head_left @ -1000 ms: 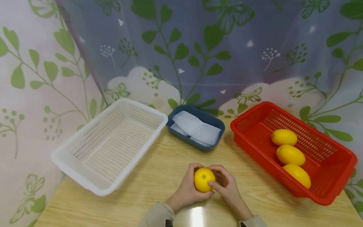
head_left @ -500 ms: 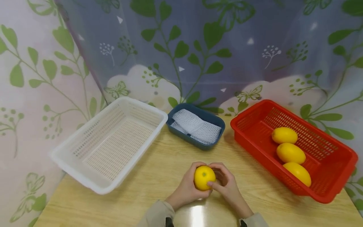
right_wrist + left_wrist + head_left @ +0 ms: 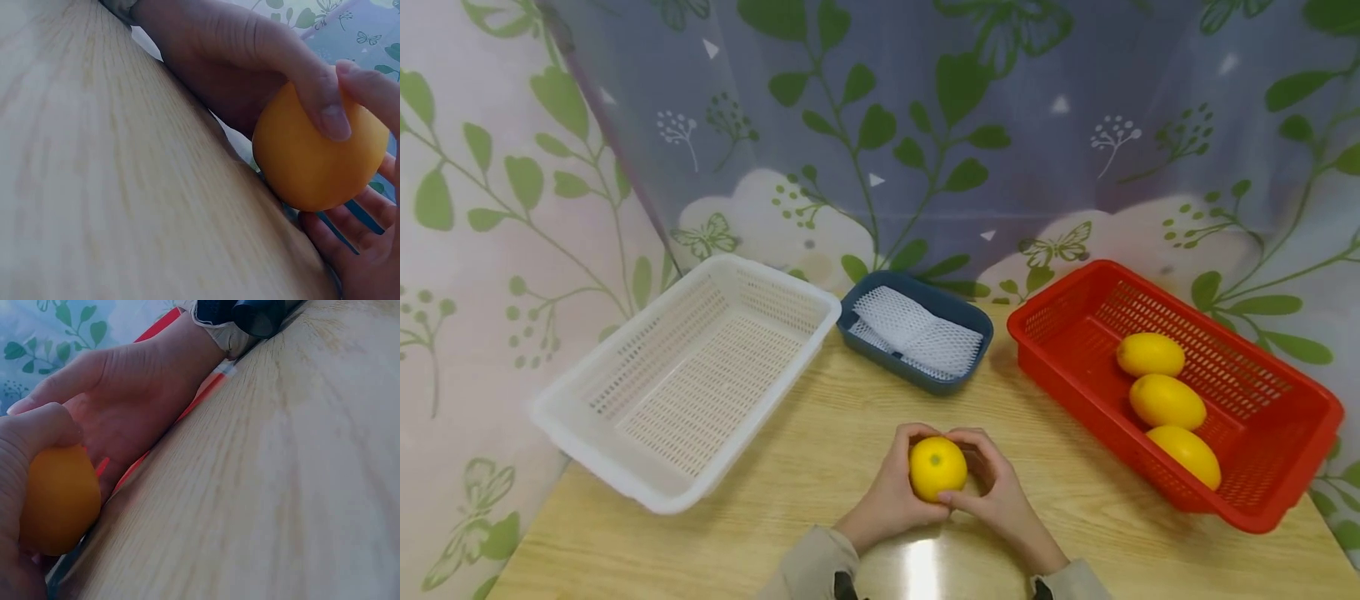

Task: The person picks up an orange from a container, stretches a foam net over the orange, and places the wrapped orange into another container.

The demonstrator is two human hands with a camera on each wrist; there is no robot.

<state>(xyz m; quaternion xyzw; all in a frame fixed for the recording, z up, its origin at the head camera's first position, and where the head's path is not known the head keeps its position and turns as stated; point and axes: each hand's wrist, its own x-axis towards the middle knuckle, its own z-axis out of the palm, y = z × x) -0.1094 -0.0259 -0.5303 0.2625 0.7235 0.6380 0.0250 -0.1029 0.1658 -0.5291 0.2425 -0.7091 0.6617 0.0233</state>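
A yellow lemon point(image 3: 937, 469) is held between both hands close over the table, its round end facing up in the head view. My left hand point(image 3: 891, 492) grips it from the left, thumb laid across its near side in the right wrist view, where the lemon point(image 3: 319, 150) shows large. From the other side my right hand point(image 3: 1000, 483) curves around it, the thumb tip at its lower edge and the index finger by its top. In the left wrist view the right hand point(image 3: 137, 381) stands behind the lemon point(image 3: 59, 500), its palm partly turned to view.
On the right, a red basket point(image 3: 1075, 408) holds three lemons point(image 3: 1167, 402). A white basket point(image 3: 760, 425) stands at the left. Between them, a dark blue tray point(image 3: 917, 382) carries white foam netting point(image 3: 917, 329). Patterned curtain point(image 3: 895, 125) hangs behind the wooden table point(image 3: 820, 433).
My right thumb has slid down from the lemon's lower right face to its bottom edge. Both hands still hold the lemon in nearly the same place; the head view has shifted slightly.
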